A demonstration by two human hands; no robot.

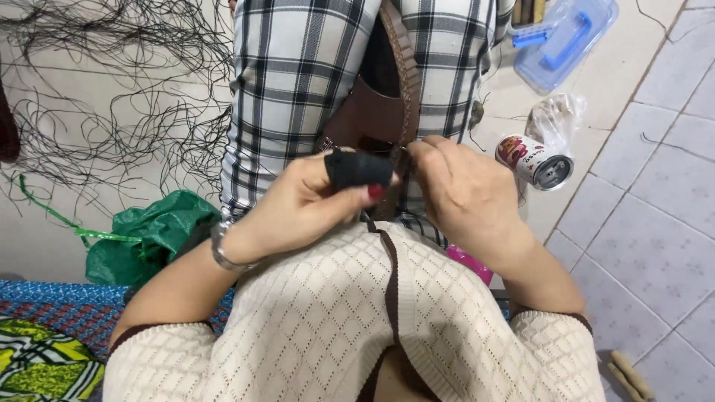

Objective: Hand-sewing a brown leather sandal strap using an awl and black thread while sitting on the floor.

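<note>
A brown leather piece (376, 112) with a stitched, ribbed edge lies over my plaid-covered lap (298, 82). My left hand (313, 205) pinches its lower end; a black sleeve (357, 170) covers one finger. My right hand (465, 190) is closed right beside it, fingertips touching the same spot on the leather edge. What the right fingers pinch is too small to see. A metal bracelet (223, 249) circles my left wrist.
Loose black threads (112, 89) sprawl over the floor at upper left. A green plastic bag (153, 234) lies by my left arm. A drink can (536, 160), a crumpled clear bag (557, 115) and a blue-lidded plastic box (566, 41) sit at upper right, on tiled floor (655, 193).
</note>
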